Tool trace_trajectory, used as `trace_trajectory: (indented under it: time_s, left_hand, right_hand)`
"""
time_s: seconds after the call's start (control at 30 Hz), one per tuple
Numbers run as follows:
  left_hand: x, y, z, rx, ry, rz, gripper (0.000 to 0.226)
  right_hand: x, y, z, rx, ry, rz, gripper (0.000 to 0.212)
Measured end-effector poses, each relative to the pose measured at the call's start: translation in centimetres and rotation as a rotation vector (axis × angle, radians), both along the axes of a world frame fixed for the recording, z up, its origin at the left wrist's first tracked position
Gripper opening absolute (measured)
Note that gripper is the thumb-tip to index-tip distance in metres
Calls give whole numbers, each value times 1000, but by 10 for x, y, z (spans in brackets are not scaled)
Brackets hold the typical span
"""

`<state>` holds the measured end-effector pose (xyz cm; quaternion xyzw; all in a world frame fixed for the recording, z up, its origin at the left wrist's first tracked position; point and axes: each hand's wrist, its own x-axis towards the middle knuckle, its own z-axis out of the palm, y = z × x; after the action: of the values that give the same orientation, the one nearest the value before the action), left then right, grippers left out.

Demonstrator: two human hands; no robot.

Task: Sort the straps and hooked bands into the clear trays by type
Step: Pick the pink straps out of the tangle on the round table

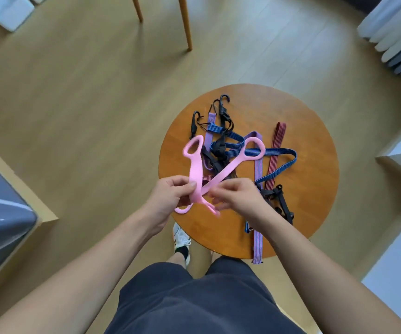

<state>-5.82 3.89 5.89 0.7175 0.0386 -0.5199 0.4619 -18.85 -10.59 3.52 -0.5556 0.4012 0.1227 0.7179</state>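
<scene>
Head view, looking down: both hands meet over the near left edge of a round wooden tabletop (310, 145). The left hand (168, 196) has its thumb and curled fingers pinched on two pink straps (195, 169), and the right hand (236, 198) pinches the same straps just beside it with its fingertips. The straps cross between the two hands. One rises straight up from the left thumb to an oval loop, the other slants up and away past the right hand to a second loop, and two smaller loops hang below the knuckles.

Beyond both hands a tangle lies on the tabletop: black hooks (223, 114) farthest off, a blue band (283, 153), a red band (276, 145), and a purple band (258, 237) running under the right wrist and over the near rim.
</scene>
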Motion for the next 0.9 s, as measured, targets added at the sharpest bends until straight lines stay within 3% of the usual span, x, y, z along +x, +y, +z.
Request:
trace_trajectory:
  time_s: [0.07, 0.13, 0.23, 0.4, 0.5, 0.63, 0.77, 0.9]
  left_hand:
    - [7, 13, 0, 3, -5, 37, 15]
    - [14, 23, 1, 9, -12, 53, 27]
    - [23, 36, -4, 31, -76, 55, 27]
    - [28, 46, -4, 42, -152, 40, 25]
    - [28, 52, -5, 91, -240, 1, 35]
    - [30, 54, -3, 169, -315, 1, 69]
    - [35, 49, 15, 213, -489, -86, 48]
    - [38, 38, 41, 195, -605, -156, 35]
  right_hand:
    - [8, -2, -32, -49, 172, -243, 19]
    - [19, -5, -67, -64, 315, -293, 27]
    - [38, -2, -100, 99, 441, -324, 33]
    - [61, 16, -122, 132, 570, -550, 24]
    - [68, 22, -121, 144, 561, -707, 16]
    - [62, 26, -92, 9, 458, -602, 8]
    - [47, 21, -49, -205, 220, -413, 18]
    - [37, 8, -5, -324, 101, -282, 17]
